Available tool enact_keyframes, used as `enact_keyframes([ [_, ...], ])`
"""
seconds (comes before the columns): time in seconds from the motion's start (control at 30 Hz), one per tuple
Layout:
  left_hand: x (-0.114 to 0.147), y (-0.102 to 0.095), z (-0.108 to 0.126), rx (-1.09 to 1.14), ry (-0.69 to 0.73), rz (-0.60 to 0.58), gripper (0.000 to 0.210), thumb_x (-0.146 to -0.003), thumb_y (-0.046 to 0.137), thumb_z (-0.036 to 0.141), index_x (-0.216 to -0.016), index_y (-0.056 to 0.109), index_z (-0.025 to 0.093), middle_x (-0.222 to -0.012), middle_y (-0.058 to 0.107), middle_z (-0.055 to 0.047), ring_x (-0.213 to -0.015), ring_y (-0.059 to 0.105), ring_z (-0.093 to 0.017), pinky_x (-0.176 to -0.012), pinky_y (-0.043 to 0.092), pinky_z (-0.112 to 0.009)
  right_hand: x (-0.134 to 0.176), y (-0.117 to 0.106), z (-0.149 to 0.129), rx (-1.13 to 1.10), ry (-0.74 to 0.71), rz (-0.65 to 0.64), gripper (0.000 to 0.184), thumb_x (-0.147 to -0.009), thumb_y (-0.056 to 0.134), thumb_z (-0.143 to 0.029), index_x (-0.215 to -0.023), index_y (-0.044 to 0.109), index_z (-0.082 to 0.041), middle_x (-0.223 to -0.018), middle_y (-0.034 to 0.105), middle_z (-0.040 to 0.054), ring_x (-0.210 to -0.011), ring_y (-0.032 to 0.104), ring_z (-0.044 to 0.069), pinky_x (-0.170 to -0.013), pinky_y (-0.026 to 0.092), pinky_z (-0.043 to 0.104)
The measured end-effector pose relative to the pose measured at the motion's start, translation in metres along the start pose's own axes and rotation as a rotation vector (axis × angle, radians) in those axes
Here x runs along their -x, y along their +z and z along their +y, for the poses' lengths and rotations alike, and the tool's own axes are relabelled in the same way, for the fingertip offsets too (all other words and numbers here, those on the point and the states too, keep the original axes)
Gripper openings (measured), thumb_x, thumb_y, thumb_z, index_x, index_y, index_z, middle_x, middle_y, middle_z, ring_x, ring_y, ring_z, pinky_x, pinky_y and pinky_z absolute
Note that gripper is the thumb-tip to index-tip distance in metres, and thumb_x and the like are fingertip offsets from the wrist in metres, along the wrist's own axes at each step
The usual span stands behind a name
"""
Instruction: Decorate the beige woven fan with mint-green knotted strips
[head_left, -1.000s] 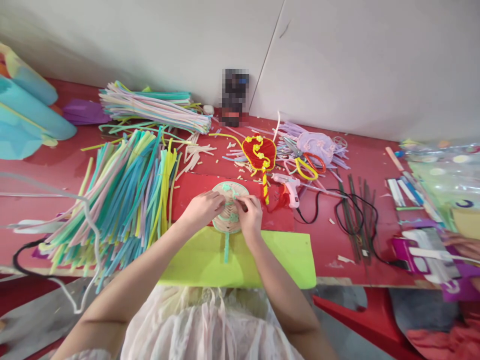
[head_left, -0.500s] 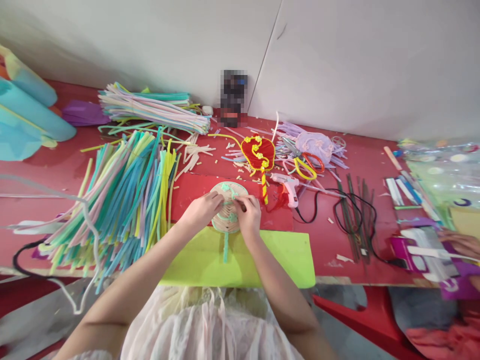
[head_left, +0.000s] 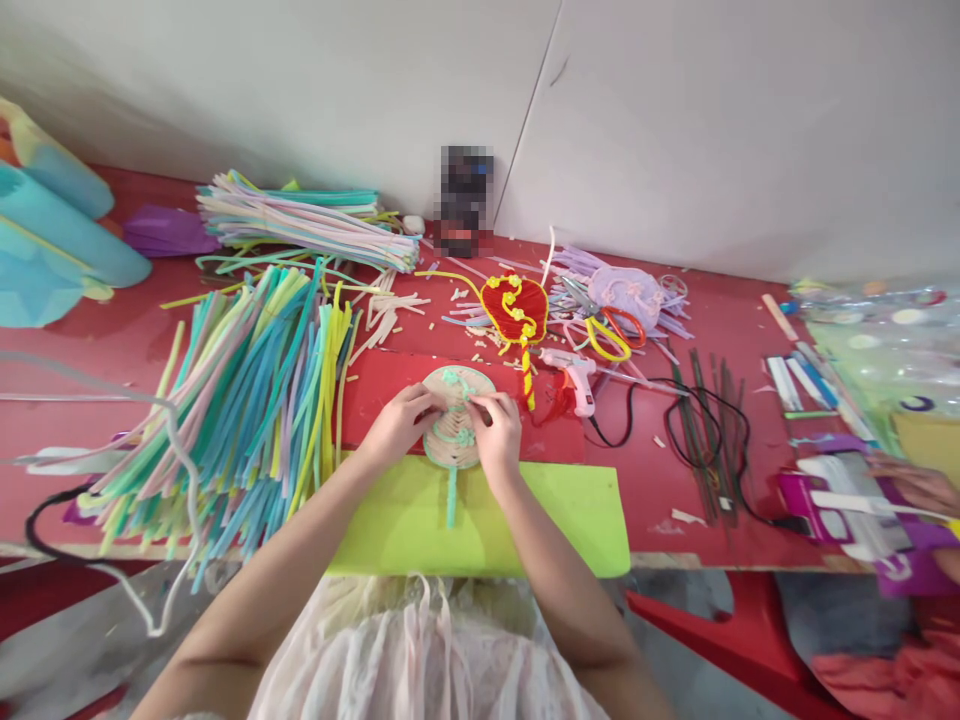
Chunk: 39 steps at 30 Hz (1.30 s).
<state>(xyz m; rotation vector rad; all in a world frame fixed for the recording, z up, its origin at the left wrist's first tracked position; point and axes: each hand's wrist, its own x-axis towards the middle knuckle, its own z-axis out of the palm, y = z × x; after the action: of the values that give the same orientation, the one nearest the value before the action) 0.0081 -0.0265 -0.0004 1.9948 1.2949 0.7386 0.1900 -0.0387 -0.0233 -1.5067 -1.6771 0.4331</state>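
Curled at its fingers, the left hand [head_left: 405, 422] is reaching over the left edge of a cream fan [head_left: 452, 455] with mint trim, while the right hand [head_left: 497, 432] is bringing thumb and forefinger close together over its right side; whether either is gripping it cannot be told. Beneath the hands, the fan is overlapping a dark red sheet [head_left: 375, 375] and a lime sheet [head_left: 570, 510]. Just beyond the right hand, a red fan [head_left: 517, 310] with yellow flowers is lying near a pink glue gun [head_left: 576, 383] and scissors [head_left: 609, 337]. Left of the left hand, a pile of fuzzy stems [head_left: 247, 390] is spreading. Well to the right of the right hand, a purple box [head_left: 814, 505] with markings too small to read is lying beside another person's hand [head_left: 911, 485]; above that, clear plastic packaging [head_left: 892, 335] is showing pale rounds, inside or printed unclear. Everything is resting on a red table [head_left: 645, 500]. Beyond both hands, a dark object [head_left: 463, 200], pixelated past reading, is standing by a pale wall [head_left: 675, 130].
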Motion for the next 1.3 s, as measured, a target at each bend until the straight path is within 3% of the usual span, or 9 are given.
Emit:
enact_keyframes([
  [0.17,0.001,-0.006,-0.005,-0.065,0.042,-0.076,0.02,-0.089,0.051,0.028,-0.102,0.064,0.021,-0.1,0.06,-0.006,-0.092,0.056,-0.019,-0.087,0.043,-0.034,-0.001,0.0,0.0,-0.007,-0.013,0.0,0.015,-0.087,0.057,-0.024,-0.097,0.068,-0.023,-0.088,0.062,0.0051,-0.086,0.057,0.018,-0.081,0.047,0.034],
  [0.43,0.001,-0.013,-0.01,-0.163,0.04,-0.172,0.039,-0.073,0.07,0.035,-0.109,0.062,0.023,-0.111,0.058,-0.005,-0.099,0.053,-0.023,-0.092,0.038,-0.038,-0.001,0.001,0.002,0.008,-0.01,0.002,0.015,-0.087,0.056,-0.026,-0.097,0.068,-0.022,-0.088,0.061,0.005,-0.086,0.057,0.018,-0.082,0.048,0.033],
  [0.7,0.001,-0.011,-0.006,-0.172,-0.034,-0.173,0.038,-0.07,0.07,0.029,-0.107,0.061,0.026,-0.111,0.057,-0.003,-0.098,0.053,-0.023,-0.091,0.039,-0.039,0.0,0.003,0.006,0.007,-0.013,0.016,0.015,-0.086,0.058,-0.025,-0.096,0.069,-0.023,-0.088,0.062,0.0051,-0.084,0.057,0.018,-0.081,0.048,0.034],
  [1.3,0.003,-0.01,-0.003,-0.187,-0.049,-0.161,0.038,-0.07,0.07,0.027,-0.107,0.059,0.026,-0.11,0.057,-0.003,-0.098,0.053,-0.023,-0.089,0.039,-0.039,0.0,0.004,0.005,0.011,-0.02,0.039,0.015,-0.086,0.058,-0.027,-0.095,0.069,-0.023,-0.088,0.062,0.0053,-0.083,0.057,0.018,-0.079,0.048,0.034],
])
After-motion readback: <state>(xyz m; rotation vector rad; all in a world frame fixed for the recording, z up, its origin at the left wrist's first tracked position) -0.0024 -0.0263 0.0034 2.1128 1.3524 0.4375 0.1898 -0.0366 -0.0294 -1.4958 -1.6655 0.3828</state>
